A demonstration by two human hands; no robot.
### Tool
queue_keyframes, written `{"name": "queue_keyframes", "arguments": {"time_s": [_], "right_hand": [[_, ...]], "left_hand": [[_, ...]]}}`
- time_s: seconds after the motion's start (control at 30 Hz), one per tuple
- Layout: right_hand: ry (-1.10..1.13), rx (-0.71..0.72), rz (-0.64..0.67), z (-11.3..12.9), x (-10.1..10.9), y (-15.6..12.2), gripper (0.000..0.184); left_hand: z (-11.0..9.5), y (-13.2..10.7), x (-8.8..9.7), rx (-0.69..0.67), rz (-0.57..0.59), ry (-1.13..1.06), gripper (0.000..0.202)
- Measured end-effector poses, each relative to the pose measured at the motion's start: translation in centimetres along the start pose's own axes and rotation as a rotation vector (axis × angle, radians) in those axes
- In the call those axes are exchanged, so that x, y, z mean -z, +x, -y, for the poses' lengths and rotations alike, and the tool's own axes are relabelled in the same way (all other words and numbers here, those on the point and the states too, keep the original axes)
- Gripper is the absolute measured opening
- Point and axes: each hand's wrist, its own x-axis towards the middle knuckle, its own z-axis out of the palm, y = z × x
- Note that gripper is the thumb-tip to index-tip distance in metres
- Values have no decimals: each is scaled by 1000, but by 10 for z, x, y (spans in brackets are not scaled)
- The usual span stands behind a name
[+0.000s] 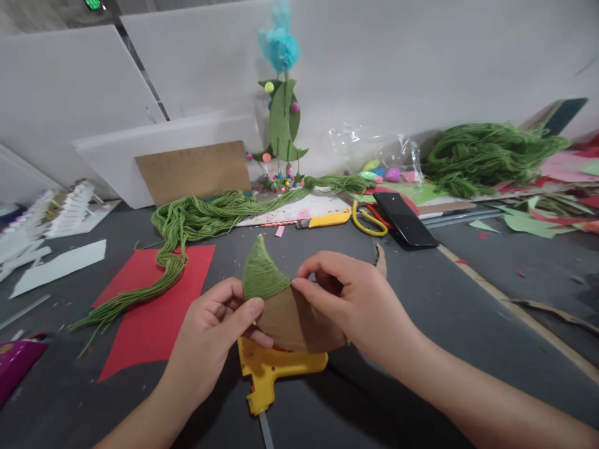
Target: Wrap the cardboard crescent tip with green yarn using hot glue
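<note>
A crescent-shaped cardboard piece (292,321) is held up in front of me, its upper tip wrapped in green yarn (262,274). My left hand (218,333) grips its left side, thumb pressed on the lower edge of the wrapped part. My right hand (349,299) pinches the right edge where yarn meets bare cardboard. Under both hands a yellow glue gun (269,371) lies on the dark table.
A long green yarn bundle (187,227) trails over red paper (150,305). Behind are a yellow utility knife (325,219), yellow-handled scissors (369,221), a black phone (405,218), a green crescent ornament with a blue pom-pom (283,118), more yarn (486,156) and paper scraps at right.
</note>
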Motion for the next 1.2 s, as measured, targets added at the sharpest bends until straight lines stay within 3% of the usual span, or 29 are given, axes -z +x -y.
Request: {"name": "queue_keyframes", "arguments": {"time_s": [0.13, 0.27, 0.53, 0.93, 1.2], "right_hand": [[90, -88, 107, 1, 6, 5, 15], [212, -88, 244, 0, 10, 8, 17], [191, -151, 204, 4, -3, -1, 16], [51, -91, 230, 1, -12, -5, 15], [107, -92, 219, 4, -9, -4, 17]], "left_hand": [[0, 1, 2, -19, 27, 32, 15], [-4, 2, 1, -23, 44, 42, 16], [-1, 3, -2, -3, 56, 27, 10], [-10, 3, -1, -8, 3, 451, 5], [-11, 4, -1, -55, -2, 390, 9]]}}
